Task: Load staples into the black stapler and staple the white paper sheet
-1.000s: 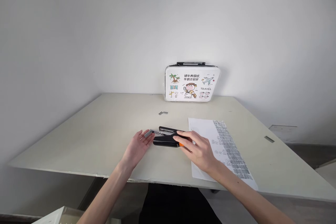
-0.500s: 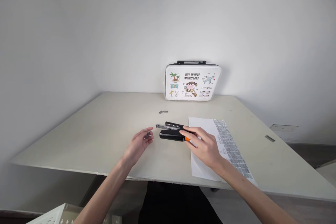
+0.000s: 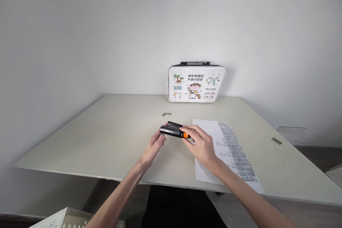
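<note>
a hard-looking white rectangular case (image 3: 196,83) with a black handle stands upright on a pale, matte surface (image 3: 107,131), its back close to a plain grey-white wall (image 3: 107,25); its front carries a cartoon cow in a hat, a palm tree, an aeroplane, chinese lettering and the word "travel". in front of the case, toward the viewer, a long black stapler (image 3: 171,132) with an orange part near its right end is held up between two bare hands, a sliver of metal showing along its far side. the person's left hand (image 3: 153,146) holds the stapler's left end, the thumb on the near side and the other fingers partly hidden behind. the right hand (image 3: 203,146) holds the end with the orange part, its fingers drawn in around it. a white sheet of paper (image 3: 221,142), printed with text and a dense grey band down its right side, lies flat in front of the case and to the right, partly under the right forearm. two small flat silver-grey strips (image 3: 164,114) lie together just in front of the case's left edge, and a similar single strip (image 3: 276,141) lies well to its right.
</note>
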{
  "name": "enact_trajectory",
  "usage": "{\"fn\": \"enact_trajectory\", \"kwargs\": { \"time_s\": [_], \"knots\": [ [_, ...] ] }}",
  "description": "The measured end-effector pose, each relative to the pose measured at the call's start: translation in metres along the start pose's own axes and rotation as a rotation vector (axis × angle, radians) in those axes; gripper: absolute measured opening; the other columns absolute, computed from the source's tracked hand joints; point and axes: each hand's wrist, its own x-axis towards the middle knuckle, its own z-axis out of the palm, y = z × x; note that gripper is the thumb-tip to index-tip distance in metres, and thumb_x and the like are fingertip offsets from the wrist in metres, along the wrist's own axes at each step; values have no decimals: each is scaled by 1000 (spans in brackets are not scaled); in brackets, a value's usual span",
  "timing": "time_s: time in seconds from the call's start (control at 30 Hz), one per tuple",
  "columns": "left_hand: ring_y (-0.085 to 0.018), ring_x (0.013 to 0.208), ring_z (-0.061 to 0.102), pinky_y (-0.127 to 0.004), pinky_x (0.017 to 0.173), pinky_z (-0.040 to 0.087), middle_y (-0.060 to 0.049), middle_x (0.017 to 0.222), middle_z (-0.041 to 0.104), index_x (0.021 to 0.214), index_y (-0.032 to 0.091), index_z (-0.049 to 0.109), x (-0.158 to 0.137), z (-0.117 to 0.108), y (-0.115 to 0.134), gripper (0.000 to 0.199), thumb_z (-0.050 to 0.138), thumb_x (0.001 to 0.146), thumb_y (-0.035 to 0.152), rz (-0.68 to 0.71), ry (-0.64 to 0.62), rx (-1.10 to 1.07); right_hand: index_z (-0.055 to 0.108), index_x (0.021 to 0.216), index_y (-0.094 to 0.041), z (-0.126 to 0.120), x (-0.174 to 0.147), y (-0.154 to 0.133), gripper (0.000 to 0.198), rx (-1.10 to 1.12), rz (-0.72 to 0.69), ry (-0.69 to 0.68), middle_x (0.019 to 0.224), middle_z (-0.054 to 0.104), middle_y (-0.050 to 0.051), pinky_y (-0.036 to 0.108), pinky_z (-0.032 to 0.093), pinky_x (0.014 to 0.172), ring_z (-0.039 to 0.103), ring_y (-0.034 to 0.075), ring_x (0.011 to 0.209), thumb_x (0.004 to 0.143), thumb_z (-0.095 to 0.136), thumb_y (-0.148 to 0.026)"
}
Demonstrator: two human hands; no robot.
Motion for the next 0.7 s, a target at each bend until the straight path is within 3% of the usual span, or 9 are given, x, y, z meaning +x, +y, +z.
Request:
{"fn": "enact_trajectory", "kwargs": {
  "time_s": [0.1,0.23,0.33,0.4,0.47,0.57,0.7],
  "knots": [
    [-14,63,35,-27,63,33,5,71,39,138,21,64,11,-4,-4,56,59,82,23,24,-31,-62,72,117,-28,12,7,7,23,79,150,-36,108,74,4,28,55,64,63,13,65,96,66,-23],
    [-13,58,35,-27,58,32,5,72,39,134,21,58,27,-23,-15,48,55,86,28,19,126,-34,73,111,-27,32,20,28,21,154,319,-98,101,73,2,30,54,67,58,14,60,93,70,-37],
    [-16,59,42,-28,63,37,5,70,42,124,24,59,40,-32,-22,37,58,87,26,63,190,81,75,108,-26,49,27,46,25,163,414,-114,101,74,3,31,53,69,60,15,63,89,71,-43],
    [-22,69,52,-31,75,42,3,70,47,119,25,61,54,-32,-25,31,60,87,23,109,190,133,75,107,-26,57,29,57,29,162,453,-108,103,74,4,33,53,71,62,16,64,87,71,-47],
    [-28,91,60,-35,91,44,-3,79,55,113,25,63,74,-29,-24,27,61,87,20,162,173,175,75,108,-25,61,28,64,33,161,481,-98,105,75,4,34,53,73,62,16,65,86,71,-49],
    [-32,124,53,-38,110,36,-11,105,62,109,23,64,106,-27,-18,27,66,83,15,222,127,218,75,110,-25,59,24,71,37,158,525,-99,107,75,4,34,54,73,63,16,65,84,72,-51],
    [-30,130,50,-38,117,31,-14,126,58,117,20,64,125,-41,-11,40,72,78,14,270,94,271,75,112,-27,52,20,77,39,156,561,-155,105,76,3,34,54,71,64,17,66,82,73,-52]
  ]
}}
